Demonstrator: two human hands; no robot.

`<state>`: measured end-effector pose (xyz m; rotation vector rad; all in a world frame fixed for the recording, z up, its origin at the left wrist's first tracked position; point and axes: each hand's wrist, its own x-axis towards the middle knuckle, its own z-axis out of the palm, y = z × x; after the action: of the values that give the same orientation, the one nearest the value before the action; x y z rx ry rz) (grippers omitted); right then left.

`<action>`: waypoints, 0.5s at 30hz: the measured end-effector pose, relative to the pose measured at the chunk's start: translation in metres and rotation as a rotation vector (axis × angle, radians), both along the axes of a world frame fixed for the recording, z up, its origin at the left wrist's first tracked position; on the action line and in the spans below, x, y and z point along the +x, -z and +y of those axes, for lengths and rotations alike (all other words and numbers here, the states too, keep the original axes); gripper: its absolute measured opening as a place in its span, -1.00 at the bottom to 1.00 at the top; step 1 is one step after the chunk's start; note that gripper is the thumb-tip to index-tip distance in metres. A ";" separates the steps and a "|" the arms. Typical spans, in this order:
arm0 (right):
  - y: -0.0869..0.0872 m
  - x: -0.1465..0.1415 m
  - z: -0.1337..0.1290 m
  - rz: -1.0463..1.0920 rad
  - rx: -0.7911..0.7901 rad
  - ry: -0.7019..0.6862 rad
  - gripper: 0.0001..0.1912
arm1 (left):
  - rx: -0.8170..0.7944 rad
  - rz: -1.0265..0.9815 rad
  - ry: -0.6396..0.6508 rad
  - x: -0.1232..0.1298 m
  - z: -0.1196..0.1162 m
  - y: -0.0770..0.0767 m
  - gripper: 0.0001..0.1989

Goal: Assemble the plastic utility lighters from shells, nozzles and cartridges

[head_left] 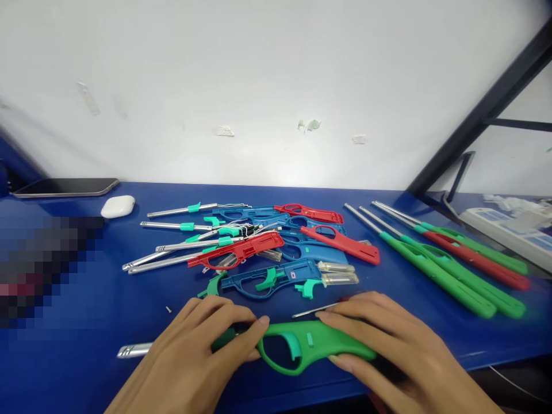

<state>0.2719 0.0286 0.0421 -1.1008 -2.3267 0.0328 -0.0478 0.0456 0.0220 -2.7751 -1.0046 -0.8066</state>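
A green lighter (319, 343) with a teal trigger lies level at the front of the blue table. My left hand (207, 351) is closed round its front end, and the silver tube (134, 350) sticks out to the left. My right hand (388, 345) grips the handle's rear end, fingers above and thumb below. A thin metal shaft (314, 310) shows beside my right fingertips; its other end is hidden by the hand. Just behind lie a blue half shell (276, 279), a loose teal trigger (308, 288) and clear fuel tanks (340, 278).
Red half shells (237, 253), blue shells and silver tubes (168, 226) are piled mid-table. Several assembled lighters (440, 276) lie at the right, near a white power strip (509, 233). A phone (64, 187), a white case (118, 206) and a small screw (168, 309) are on the left.
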 end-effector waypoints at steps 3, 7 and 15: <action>0.002 0.000 0.000 0.015 0.010 -0.001 -0.73 | -0.043 -0.001 0.007 0.000 0.000 -0.004 -0.28; 0.005 0.000 0.001 0.019 0.028 0.008 -0.73 | -0.036 0.020 -0.007 -0.002 -0.004 -0.008 -0.24; -0.001 -0.008 -0.003 0.078 -0.049 0.047 -0.72 | 0.039 0.071 -0.037 0.001 -0.009 -0.001 -0.28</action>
<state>0.2634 0.0258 0.0436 -1.1579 -2.2410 0.1134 -0.0465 0.0365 0.0226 -2.7232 -1.0134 -0.7097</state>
